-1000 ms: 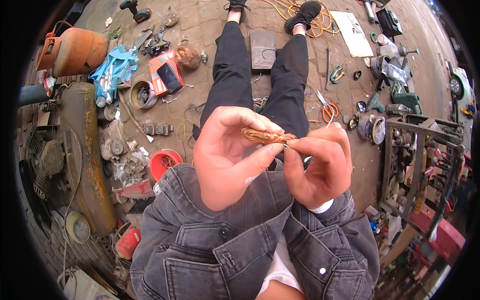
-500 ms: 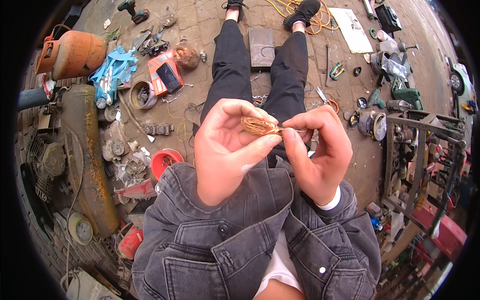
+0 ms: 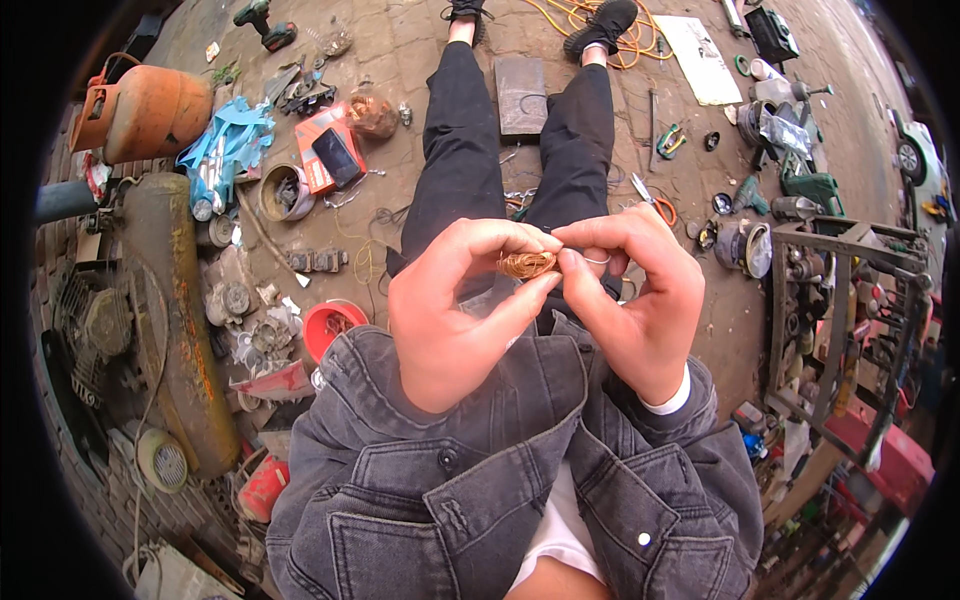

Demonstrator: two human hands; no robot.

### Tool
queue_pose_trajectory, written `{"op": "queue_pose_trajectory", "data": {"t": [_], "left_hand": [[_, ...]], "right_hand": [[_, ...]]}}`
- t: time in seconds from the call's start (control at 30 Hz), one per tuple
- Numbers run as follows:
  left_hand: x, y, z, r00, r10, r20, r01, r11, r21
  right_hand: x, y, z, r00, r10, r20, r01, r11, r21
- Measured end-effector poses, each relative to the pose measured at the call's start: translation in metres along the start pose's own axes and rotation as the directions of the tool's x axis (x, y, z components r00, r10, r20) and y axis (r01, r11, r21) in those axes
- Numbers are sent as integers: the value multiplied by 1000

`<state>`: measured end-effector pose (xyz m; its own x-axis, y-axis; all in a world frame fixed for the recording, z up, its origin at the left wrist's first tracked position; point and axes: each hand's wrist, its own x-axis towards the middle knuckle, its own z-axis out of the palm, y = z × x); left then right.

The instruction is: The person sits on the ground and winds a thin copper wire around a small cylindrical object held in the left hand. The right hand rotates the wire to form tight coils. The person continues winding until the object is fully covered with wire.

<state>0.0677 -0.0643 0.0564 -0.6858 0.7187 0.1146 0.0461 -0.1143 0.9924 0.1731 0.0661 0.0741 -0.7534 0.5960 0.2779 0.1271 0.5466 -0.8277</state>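
Observation:
A small bundle of fine copper wire is pinched between my two hands over my lap. My left hand grips it from the left with thumb and fingertips, the palm curled around it. My right hand pinches at its right end, thumb and forefinger almost touching the left fingertips. A thin pale wire runs from that pinch under the right fingers; whether it is joined to the bundle I cannot tell.
Around my outstretched legs lie a phone, a red bucket, orange-handled scissors, a drill and a metal plate. An orange gas cylinder and rusty tank are left; a metal frame stands right.
Over the last second the fingertips have closed in around the bundle, hiding more of its right end. My right hand has risen a little and its fingertips have shifted slightly left.

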Motion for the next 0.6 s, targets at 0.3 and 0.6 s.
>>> {"op": "queue_pose_trajectory", "data": {"t": [0.3, 0.6], "left_hand": [[4, 3, -7, 958, 281, 46, -281, 907, 313], [4, 8, -17, 938, 328, 114, -346, 859, 377]], "right_hand": [[3, -1, 3, 974, -227, -21, 221, 963, -152], [8, 3, 12, 909, -415, -43, 390, 881, -267]]}}
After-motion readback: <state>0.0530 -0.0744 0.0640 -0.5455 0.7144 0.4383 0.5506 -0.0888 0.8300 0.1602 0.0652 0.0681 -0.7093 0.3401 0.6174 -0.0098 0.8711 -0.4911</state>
